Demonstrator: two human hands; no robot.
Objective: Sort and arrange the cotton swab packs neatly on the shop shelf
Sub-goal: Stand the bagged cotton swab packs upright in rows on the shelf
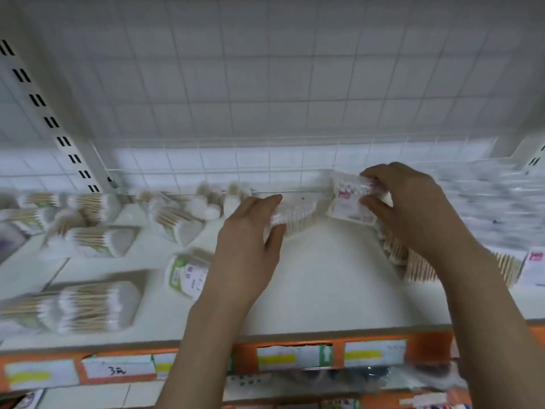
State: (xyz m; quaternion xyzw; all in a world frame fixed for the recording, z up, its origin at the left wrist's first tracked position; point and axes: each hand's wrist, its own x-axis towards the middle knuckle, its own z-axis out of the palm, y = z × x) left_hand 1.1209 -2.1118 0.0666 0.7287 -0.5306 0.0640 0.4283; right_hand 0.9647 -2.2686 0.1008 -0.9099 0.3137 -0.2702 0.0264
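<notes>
My left hand [250, 231] grips a clear pack of wooden cotton swabs [298, 215] lying near the back of the white shelf [324, 284]. My right hand [410, 208] pinches a second swab pack with a pink-and-white label [349, 199], held upright against the back grid. More packs [418, 267] lie under my right wrist at the right. Loose packs are scattered over the left of the shelf: a green-labelled one [187, 274], a large one at the front left [97, 302], and several farther back [174, 216].
A white wire grid [265, 113] backs the shelf, with a slotted upright post [59, 125] at the left. An orange price strip with paper labels [295, 355] runs along the front edge. Blurred white goods [495, 202] fill the right side.
</notes>
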